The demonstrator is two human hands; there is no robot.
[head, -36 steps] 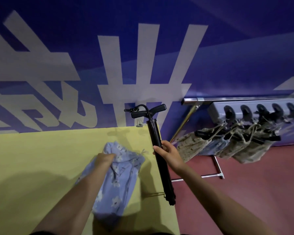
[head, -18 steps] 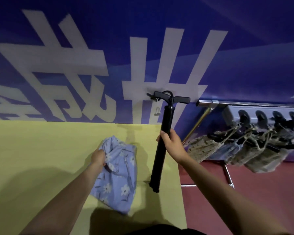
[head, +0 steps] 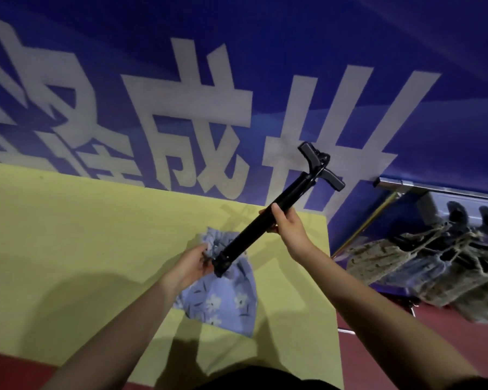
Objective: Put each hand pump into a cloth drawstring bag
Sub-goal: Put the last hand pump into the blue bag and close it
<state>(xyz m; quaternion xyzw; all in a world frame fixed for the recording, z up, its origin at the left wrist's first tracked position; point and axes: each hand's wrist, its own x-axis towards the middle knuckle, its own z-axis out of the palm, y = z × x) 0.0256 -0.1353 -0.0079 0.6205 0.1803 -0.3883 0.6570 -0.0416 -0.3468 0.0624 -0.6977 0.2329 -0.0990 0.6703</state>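
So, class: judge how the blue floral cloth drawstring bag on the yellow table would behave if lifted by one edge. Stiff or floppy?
Probably floppy: the blue floral cloth drawstring bag lies crumpled and bunches where the left hand grips its mouth. It likely sags rather than holding itself open for the black hand pump that the right hand grips. It looks thin, so probably light.

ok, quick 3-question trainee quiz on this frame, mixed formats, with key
1. True or false: the right hand grips the black pump by its T-handle.
2. Which pump end points at the blue floral bag? A handle; B base
3. Fill in: the left hand holds the bag at its ____.

Key: 1 false, it grips the barrel; 2 B; 3 opening
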